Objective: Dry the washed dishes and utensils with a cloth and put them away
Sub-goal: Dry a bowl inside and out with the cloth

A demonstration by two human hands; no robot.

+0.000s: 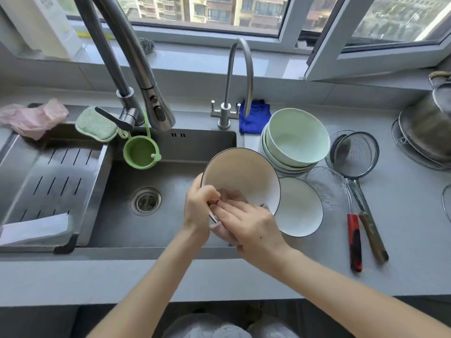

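I hold a white bowl with a dark rim [240, 174] tilted over the right part of the sink. My left hand [199, 206] grips its near-left rim. My right hand [246, 223] presses a pinkish cloth [230, 198] against the bowl's inside near the rim, and part of the cloth hangs below the hand. To the right, on the counter, lie a second dark-rimmed white bowl [299, 207], a stack of pale green bowls [296, 137], a clear glass dish [325, 189] and two wire skimmers [353, 154] with long handles.
The sink [117, 208] holds a metal drain tray [53, 179] at the left. A green strainer basket [141, 152] hangs from the big tap [136, 69]; a thin tap [238, 81] stands behind. Blue cloth [255, 115], green sponge [96, 124], pink bag [33, 118], steel pot [429, 128] at far right.
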